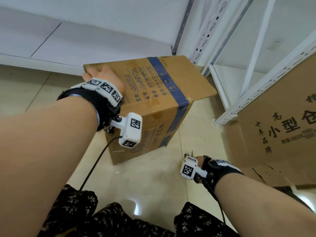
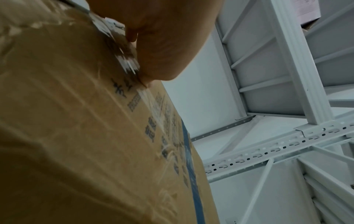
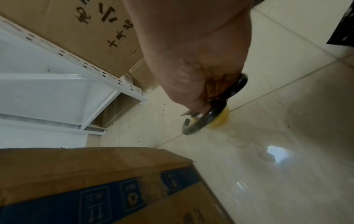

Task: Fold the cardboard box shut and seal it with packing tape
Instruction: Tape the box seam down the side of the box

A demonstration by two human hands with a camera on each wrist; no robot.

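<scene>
box (image 1: 153, 100) under left hand (image 1: 104, 77) fingers, far corner

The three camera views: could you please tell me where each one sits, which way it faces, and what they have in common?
Head: worn high, looking down at the cardboard box on the floor; both forearms, left hand on the box's far edge, right hand low.
Left wrist: looks up along the box's taped side to the white shelving; the palm shows.
Right wrist: looks down along the right hand, gripping a dark ring-shaped handle.
Shared: all show the box and shelving.
</scene>
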